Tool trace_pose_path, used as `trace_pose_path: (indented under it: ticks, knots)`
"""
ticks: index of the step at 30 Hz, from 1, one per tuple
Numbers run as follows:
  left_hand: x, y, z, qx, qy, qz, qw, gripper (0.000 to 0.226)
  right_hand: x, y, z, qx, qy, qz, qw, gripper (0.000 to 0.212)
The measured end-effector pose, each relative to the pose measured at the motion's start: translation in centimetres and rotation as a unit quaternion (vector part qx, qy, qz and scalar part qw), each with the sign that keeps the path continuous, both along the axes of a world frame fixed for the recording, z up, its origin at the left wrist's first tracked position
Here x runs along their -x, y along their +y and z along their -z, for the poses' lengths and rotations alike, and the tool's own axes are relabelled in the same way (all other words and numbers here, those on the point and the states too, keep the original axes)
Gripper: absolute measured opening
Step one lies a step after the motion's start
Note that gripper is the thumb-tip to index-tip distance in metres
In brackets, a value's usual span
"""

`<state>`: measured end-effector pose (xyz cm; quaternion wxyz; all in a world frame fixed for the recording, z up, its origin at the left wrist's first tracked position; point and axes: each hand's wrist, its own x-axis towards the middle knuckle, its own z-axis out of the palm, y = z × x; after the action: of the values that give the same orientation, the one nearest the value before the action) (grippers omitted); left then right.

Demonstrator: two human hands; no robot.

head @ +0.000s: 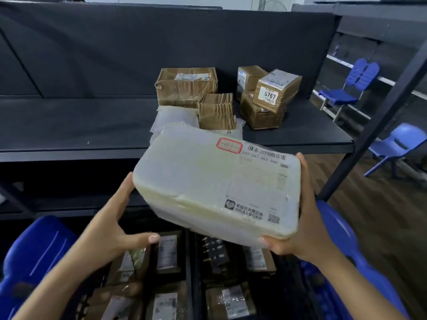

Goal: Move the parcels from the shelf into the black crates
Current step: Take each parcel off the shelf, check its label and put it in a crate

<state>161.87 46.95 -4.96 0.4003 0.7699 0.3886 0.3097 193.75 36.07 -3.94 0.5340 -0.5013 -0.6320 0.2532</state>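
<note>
**White parcel held two-handed, over crates**

The white parcel point(217, 185) is clamped between both hands. The right hand point(305, 218) wraps one end. The left hand point(113, 218) presses flat with its thumb free, likely steadying the bulk. The black crates point(190, 273) lie beneath the grip, and brown parcels point(187, 86) sit beyond it on the shelf point(69, 125).

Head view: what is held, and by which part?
The white parcel, by its short ends: right hand wraps the right end, left hand presses the left end.
</note>
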Motion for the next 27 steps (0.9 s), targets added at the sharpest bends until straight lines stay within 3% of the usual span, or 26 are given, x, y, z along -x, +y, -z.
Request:
trace_pose_path:
  ticks: [3, 5, 9, 12, 15, 18, 23, 27]
  knots:
    - [0.4, 0.7, -1.1, 0.028, -0.11, 0.067, 0.991, 0.081, 0.1, -0.3, -0.7, 0.001, -0.014, -0.034, 0.999, 0.13]
    - [0.0, 0.5, -1.6, 0.122, -0.168, 0.044, 0.977, 0.081, 0.1, -0.4, -0.5, 0.007, -0.025, -0.055, 0.998, 0.129]
    - [-1.0, -1.2, -1.7, 0.157, -0.147, -0.003, 0.977, 0.066, -1.0, -0.6, 0.2, 0.051, -0.052, -0.077, 0.994, 0.138]
    - [-1.5, -2.8, -1.2, 0.163, -0.163, -0.029, 0.973, 0.066, -1.9, -0.9, 0.4, 0.083, -0.036, -0.069, 0.993, 0.132]
    - [-2.2, -4.5, 0.1, 0.174, -0.188, -0.083, 0.963, 0.064, -2.2, -1.0, 1.0, 0.066, 0.0, -0.03, 0.997, 0.115]
    - [-3.1, -6.1, 1.6, 0.184, -0.218, -0.112, 0.952, 0.053, -2.2, -1.2, 1.7, 0.07, -0.026, 0.01, 0.997, 0.099]
    - [-3.9, -7.0, 2.8, 0.171, -0.21, -0.153, 0.95, 0.06, -2.7, -2.1, 2.4, 0.206, 0.0, -0.047, 0.977, 0.084]
    - [-4.3, -7.4, 2.5, 0.195, -0.162, -0.131, 0.958, 0.065, -2.2, -2.5, 3.2, 0.243, 0.046, 0.041, 0.968, 0.045]
